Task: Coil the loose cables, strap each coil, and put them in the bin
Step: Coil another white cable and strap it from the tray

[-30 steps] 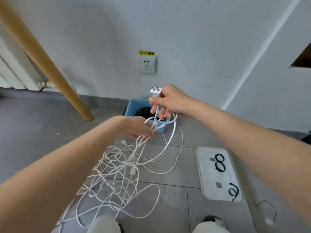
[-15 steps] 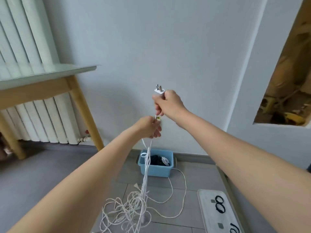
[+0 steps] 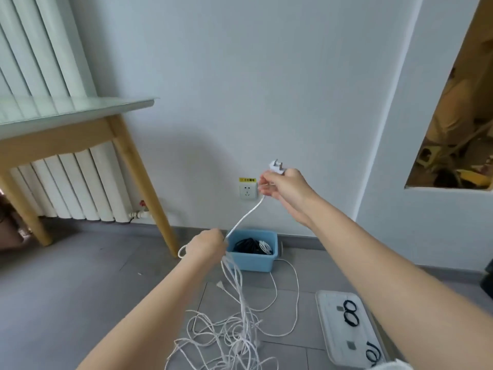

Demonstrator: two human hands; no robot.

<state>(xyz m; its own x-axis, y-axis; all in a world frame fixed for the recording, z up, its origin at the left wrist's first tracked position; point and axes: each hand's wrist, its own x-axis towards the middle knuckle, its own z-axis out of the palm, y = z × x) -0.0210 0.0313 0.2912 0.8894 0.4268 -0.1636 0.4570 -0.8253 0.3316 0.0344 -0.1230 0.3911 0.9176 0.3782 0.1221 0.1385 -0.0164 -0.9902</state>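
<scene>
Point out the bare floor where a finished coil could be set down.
Free: grey floor left of the white cable tangle, past the table leg. Also between blue bin and clear tray. Crowded: under the tangle; the tray holds black straps.

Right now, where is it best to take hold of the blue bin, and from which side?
Probably grip the blue bin by the rims of its two short ends, coming from above. Its open top faces up, the wall stands close behind, and white cable hangs across its front left corner.
</scene>
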